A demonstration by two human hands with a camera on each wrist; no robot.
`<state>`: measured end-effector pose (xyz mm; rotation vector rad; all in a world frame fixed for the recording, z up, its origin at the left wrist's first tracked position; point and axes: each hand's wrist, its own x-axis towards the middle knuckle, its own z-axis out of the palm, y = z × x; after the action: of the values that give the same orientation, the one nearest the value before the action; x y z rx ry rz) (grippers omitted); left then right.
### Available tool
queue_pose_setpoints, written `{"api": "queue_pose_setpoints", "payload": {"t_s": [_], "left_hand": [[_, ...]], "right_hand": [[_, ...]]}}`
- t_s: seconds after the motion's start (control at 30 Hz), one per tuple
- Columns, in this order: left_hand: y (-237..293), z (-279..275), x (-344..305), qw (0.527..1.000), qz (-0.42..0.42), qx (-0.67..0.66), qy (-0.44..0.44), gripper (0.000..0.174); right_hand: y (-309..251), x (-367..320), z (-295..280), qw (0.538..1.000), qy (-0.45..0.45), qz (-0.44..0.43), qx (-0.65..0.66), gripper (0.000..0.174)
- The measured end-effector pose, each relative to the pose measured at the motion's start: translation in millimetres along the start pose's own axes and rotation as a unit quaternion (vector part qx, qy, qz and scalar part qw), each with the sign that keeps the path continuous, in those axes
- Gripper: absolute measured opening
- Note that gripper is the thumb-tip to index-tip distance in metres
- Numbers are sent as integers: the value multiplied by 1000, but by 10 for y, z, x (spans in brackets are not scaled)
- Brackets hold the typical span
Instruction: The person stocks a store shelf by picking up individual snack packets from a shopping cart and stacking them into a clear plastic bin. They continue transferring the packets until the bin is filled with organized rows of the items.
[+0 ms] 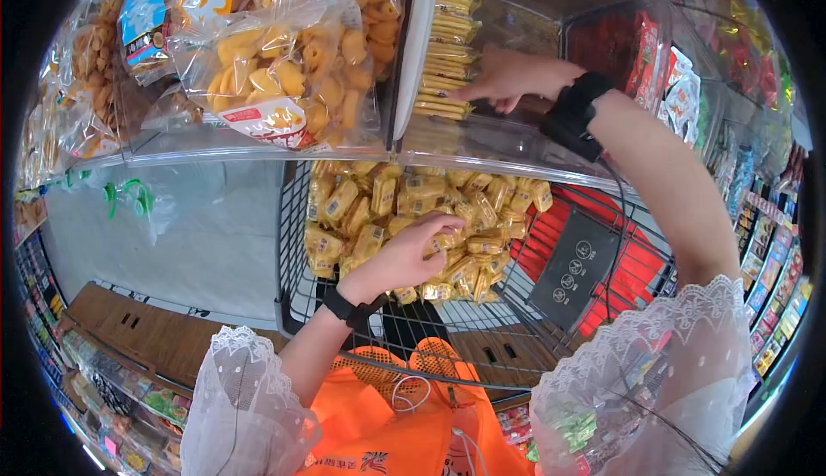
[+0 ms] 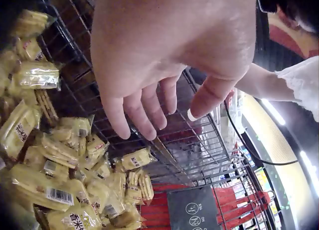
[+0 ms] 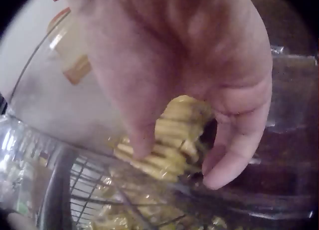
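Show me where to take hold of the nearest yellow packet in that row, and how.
Probably pinch the packet from above, at its end farther from the white divider: it is slim, a neighbour crowds one face, and its other end sits near the divider.

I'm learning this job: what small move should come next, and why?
Probably lower the left hand and pick up some heaped packets: it hangs open and empty above the cart, while the right hand is at the lined-up row of packets.
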<state>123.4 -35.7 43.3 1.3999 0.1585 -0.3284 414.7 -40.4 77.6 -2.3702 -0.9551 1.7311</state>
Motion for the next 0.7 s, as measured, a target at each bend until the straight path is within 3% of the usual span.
{"api": "queue_pose_setpoints", "payload": {"t_s": [0.1, 0.13, 0.23, 0.27, 0.37, 0.5, 0.6, 0.7], "left_hand": [[-14, -1, 14, 1000, 2, 4, -2, 48], [-19, 7, 16, 1000, 3, 6, -4, 48], [-9, 3, 22, 1000, 1, 23, -8, 48], [2, -5, 20, 1000, -4, 19, -12, 48], [6, -23, 11, 1000, -10, 6, -15, 48], [-55, -27, 29, 1000, -6, 7, -14, 49], [-105, -30, 1, 1000, -9, 3, -16, 50], [-147, -45, -22, 1000, -7, -7, -11, 51]], "right_hand": [[-24, 166, 305, 999, 22, -32, -9, 57], [-89, 205, 310, 1000, 13, -7, -16, 55], [-55, 237, 227, 998, -39, -37, 26, 52], [-15, 147, 150, 992, -63, -1, 110, 42], [-2, 66, -72, 982, -73, 55, 167, 41], [372, 525, 47, 958, -10, -144, 249, 29], [242, 116, -226, 930, -74, 21, 360, 20], [399, 219, -328, 937, 120, -71, 320, 22]]}}
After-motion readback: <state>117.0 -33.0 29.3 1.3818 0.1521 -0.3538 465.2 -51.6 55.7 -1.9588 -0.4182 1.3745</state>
